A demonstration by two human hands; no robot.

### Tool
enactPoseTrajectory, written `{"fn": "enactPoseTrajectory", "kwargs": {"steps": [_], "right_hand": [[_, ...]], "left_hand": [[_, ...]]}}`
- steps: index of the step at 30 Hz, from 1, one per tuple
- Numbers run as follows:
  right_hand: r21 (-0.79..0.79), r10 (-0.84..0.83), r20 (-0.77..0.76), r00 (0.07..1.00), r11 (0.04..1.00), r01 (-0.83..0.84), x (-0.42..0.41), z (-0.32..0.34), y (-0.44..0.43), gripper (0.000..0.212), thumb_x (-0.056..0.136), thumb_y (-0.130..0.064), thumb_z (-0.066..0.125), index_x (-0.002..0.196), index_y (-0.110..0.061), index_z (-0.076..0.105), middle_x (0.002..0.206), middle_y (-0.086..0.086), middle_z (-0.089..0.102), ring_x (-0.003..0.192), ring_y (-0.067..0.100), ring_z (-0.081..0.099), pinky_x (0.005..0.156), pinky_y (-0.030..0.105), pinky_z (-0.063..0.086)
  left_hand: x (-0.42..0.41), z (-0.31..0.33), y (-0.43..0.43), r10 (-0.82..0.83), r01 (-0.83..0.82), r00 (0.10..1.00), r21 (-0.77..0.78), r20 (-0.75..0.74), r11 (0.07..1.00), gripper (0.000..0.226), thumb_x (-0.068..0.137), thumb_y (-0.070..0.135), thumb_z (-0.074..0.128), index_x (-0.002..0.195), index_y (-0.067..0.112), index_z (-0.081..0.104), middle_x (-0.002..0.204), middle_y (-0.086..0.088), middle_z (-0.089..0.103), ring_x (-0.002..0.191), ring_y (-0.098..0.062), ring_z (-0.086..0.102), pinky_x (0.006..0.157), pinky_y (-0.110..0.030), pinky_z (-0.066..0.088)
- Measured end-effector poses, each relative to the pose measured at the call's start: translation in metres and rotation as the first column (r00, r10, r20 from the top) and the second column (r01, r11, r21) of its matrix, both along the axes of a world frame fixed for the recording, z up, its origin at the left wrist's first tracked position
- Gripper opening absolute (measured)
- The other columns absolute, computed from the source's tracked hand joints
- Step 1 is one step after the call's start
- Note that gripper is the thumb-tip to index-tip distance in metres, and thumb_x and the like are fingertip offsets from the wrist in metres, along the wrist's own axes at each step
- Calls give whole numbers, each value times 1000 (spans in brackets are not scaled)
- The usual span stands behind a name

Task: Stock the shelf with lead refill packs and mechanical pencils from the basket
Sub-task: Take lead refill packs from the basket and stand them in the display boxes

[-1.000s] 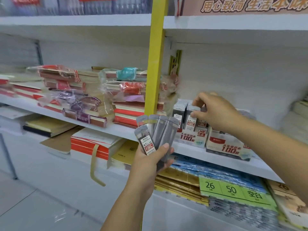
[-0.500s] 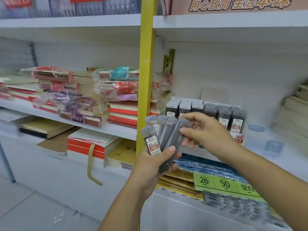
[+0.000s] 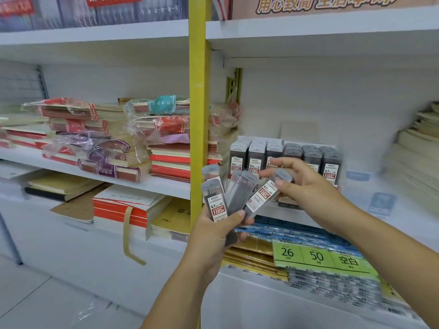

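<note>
Right fingers (image 3: pixel 288 186) pinch lead refill pack (image 3: pixel 261 194), its top tilted up-right.

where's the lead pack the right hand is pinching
Head view, just right of centre: the lead pack tilts with its top pinched by the right hand and its lower end in the fan held by the left hand.

Standing rows of lead refill packs (image 3: pixel 285 154) fill the middle shelf (image 3: pixel 356 198) just right of the yellow post (image 3: pixel 198 115). Right of them the shelf lies bare up to the pale paper stacks (image 3: pixel 418 148), with only a small blue card (image 3: pixel 381 203) lying flat. Free air runs from the pack tops to the upper shelf (image 3: pixel 320 29). Left of the post, wrapped notebook stacks (image 3: pixel 166 138) crowd it. Nearer, a fan of packs (image 3: pixel 240 191), held by the left hand (image 3: pixel 213 236) and the right hand (image 3: pixel 306 186), hangs before the rows.
</note>
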State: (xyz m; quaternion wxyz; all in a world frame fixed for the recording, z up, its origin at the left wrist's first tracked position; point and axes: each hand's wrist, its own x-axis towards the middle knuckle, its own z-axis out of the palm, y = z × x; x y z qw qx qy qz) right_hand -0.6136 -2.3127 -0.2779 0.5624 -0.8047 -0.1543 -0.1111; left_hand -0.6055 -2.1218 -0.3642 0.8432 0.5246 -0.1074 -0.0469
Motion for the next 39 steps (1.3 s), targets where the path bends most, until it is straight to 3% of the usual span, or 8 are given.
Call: {"fn": "enactPoseTrajectory", "kwargs": {"steps": [9,12,16,20,24,29,33,39], "right_hand": [[107,-29,-13,999,994,31,-1,-1,-5,25,94,-7,57,117,-16,51,103,-4,75,95,12,71,76,24,55],[110,-126,116,985,987,113,-6,15,-16,25,89,-5,63,108,-23,59,98,-4,75,87,12,72,68,19,56],[14,-235,422,876,967,253,-16,56,-50,38,87,-1,66,97,-37,66,93,-7,70,82,13,72,67,25,59],[-211,-241,555,796,885,415,-18,77,-86,48,87,-2,66,98,-49,63,93,-13,67,85,16,67,80,33,56],[-370,-265,572,777,762,532,-11,70,-103,48,86,-10,69,97,-55,57,92,-23,65,78,0,61,76,20,52],[-345,-310,506,805,782,519,6,52,-113,34,85,-7,70,101,-32,53,92,-14,65,84,14,64,84,43,54],[-350,-345,489,801,764,542,11,49,-115,31,85,-14,71,95,-39,54,93,-15,63,84,7,61,81,33,52],[-541,-329,553,766,558,630,14,45,-112,17,87,-25,67,104,-28,66,102,-8,46,83,5,45,67,11,31]], "left_hand": [[3,1,-11,64,-64,998,-59,4,996,46,88,9,72,122,36,58,111,-4,76,94,-24,76,65,-28,60],[3,7,-16,51,-47,998,-114,30,992,45,78,15,78,113,37,61,103,1,79,95,-23,76,64,-28,61],[9,9,-25,75,-72,997,-146,16,987,36,85,12,74,109,36,63,100,1,79,90,-21,77,62,-28,61],[14,8,-38,71,-69,997,-113,18,991,31,90,8,71,112,30,66,101,-2,79,89,-19,77,62,-27,60],[17,7,-51,49,-48,999,-110,12,993,32,89,8,72,110,32,66,99,2,79,88,-19,77,62,-27,60],[17,5,-62,25,-24,1000,-76,9,997,35,88,9,73,114,31,64,100,3,79,89,-19,77,63,-28,60],[18,3,-64,3,-2,1000,-59,15,998,33,86,12,74,110,33,66,101,3,79,89,-18,77,62,-26,60],[18,1,-63,-20,21,1000,-42,17,999,30,88,12,73,108,32,67,103,2,79,88,-17,77,62,-26,60]]}}
